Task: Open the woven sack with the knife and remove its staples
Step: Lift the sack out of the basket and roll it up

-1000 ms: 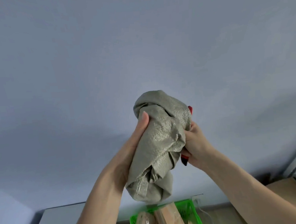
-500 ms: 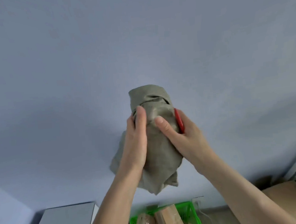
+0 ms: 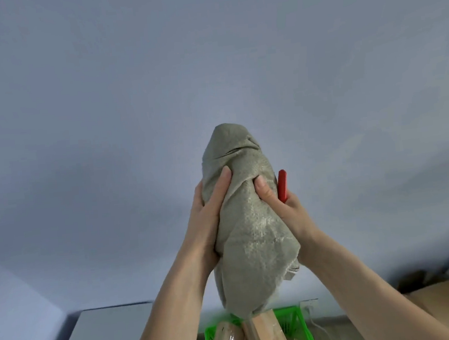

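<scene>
Below both hands, at the bottom edge of the view, stands a green basket [image 3: 298, 324] with open sides; inside it lie several wooden blocks [image 3: 264, 336], and at least one of them is covered with clear plastic film. How many blocks there are cannot be counted, because the frame cuts them off. The sack [image 3: 246, 222] is a grey-green woven one, bunched into a long upright bundle, and it is held up in the air between the two hands, in front of a plain pale wall [image 3: 207, 61]. Its rounded top rises above the fingertips, and its lower end hangs down below the wrists, just over the basket. The left hand [image 3: 208, 215] grips the left side of the sack, with the thumb pressed into the front of the cloth and the other fingers wrapped behind it. The right hand [image 3: 279, 205] grips the right side in the same way, with the thumb on the front. Between the right hand's fingers and the sack a red handle [image 3: 282, 186] stands up, touching the cloth; this seems to be the knife, but no blade is visible. To the left of the left forearm there is a grey flat surface [image 3: 110, 337], and to the right of the right forearm a brown cardboard piece [image 3: 444, 302].
</scene>
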